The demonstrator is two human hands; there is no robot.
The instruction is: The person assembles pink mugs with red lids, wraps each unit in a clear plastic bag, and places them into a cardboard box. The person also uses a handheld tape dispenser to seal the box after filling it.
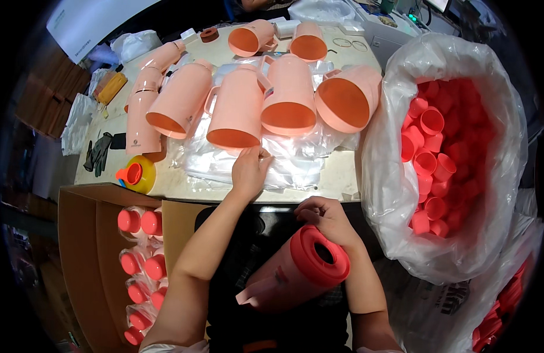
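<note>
My left hand (pixel 249 173) reaches onto a stack of clear plastic bags (pixel 292 170), its fingers pinched together at the bags just below a pink jug body (pixel 235 112). Across my lap leans a pink jug (pixel 278 279) with a red collar (pixel 319 256) around a dark round opening. My right wrist rests against that collar. The fingers of my right hand (pixel 326 216) are curled near the table edge; whatever they may hold is hidden. Several more pink jug bodies (pixel 288 88) lie on the bags, orange open ends toward me.
An open cardboard box (pixel 86 247) at left holds several red-capped bottles (pixel 155 266) in plastic. At right stands a large clear bag (pixel 389 194) full of red cups (pixel 432 120). On the table (pixel 172 182) are a yellow round container (pixel 143 176) and dark gloves (pixel 98 154).
</note>
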